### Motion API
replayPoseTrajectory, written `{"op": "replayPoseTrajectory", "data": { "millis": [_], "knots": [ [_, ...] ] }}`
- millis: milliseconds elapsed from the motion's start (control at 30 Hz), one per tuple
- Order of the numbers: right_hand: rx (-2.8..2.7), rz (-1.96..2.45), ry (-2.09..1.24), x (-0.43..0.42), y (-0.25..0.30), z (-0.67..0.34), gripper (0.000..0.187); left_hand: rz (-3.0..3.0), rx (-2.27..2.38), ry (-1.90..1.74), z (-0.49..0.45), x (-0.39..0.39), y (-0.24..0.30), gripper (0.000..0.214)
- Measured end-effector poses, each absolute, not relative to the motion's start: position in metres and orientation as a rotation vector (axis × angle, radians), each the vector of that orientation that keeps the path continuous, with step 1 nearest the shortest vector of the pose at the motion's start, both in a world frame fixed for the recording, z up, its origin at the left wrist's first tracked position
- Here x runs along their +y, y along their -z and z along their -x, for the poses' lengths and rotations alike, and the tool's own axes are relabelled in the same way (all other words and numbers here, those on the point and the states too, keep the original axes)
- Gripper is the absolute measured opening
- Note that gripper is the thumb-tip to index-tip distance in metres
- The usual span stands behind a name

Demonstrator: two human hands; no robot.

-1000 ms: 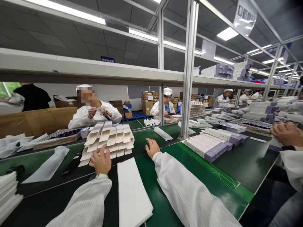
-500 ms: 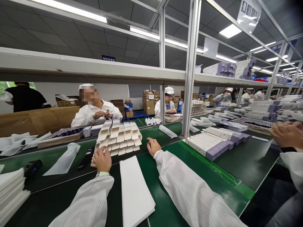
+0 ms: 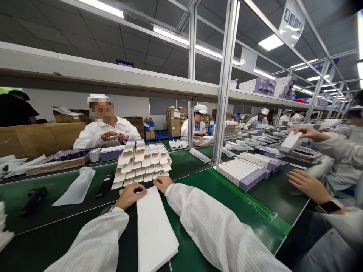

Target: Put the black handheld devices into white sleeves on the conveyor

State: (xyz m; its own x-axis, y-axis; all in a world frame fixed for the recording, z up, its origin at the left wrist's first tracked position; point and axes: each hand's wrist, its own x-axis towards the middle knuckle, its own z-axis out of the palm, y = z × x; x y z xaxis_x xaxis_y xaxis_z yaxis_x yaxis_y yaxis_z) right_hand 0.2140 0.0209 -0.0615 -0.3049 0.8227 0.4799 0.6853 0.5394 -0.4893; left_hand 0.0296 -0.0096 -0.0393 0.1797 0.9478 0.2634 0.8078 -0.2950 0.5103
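A stack of folded white sheets (image 3: 157, 230) lies lengthwise in front of me. At its far left corner, my left hand (image 3: 131, 195) has thumb and index finger brought together on the top sheet. My right hand (image 3: 163, 184) is at the far right corner, its fingers bent and closed at the sheet's edge; the fingertips are partly hidden. Just beyond both hands, open-ended white cartons (image 3: 143, 162) are piled in rows, their openings facing me.
A black tool (image 3: 104, 184) and a loose white sleeve (image 3: 76, 187) lie to the left. Closed white-and-purple boxes (image 3: 244, 172) lie right of a metal post (image 3: 224, 83). A co-worker's hand (image 3: 307, 185) reaches in from the right. Co-workers sit opposite, below a shelf (image 3: 113, 73).
Both my hands have come to the far end of the sheet stack, the left from the cartons, the right from the belt. At right, a co-worker's hand now holds a box up.
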Motion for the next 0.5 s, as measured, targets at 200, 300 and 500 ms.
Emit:
{"op": "replayPoseTrajectory", "data": {
  "millis": [200, 300, 500],
  "knots": [
    [-2.128, 1.084, -0.483, 0.022, 0.061, -0.189, 0.022, -2.275, 1.673, -0.744, -0.024, -0.004, 0.046, 0.035],
    [-2.123, 1.110, -0.547, 0.022, 0.058, -0.193, 0.024, -2.332, 1.583, -0.752, -0.020, 0.002, 0.049, 0.036],
    [-2.044, 1.129, -0.650, 0.024, 0.060, -0.190, 0.020, -2.278, 1.503, -0.880, -0.006, 0.031, 0.069, 0.034]
  ]
}}
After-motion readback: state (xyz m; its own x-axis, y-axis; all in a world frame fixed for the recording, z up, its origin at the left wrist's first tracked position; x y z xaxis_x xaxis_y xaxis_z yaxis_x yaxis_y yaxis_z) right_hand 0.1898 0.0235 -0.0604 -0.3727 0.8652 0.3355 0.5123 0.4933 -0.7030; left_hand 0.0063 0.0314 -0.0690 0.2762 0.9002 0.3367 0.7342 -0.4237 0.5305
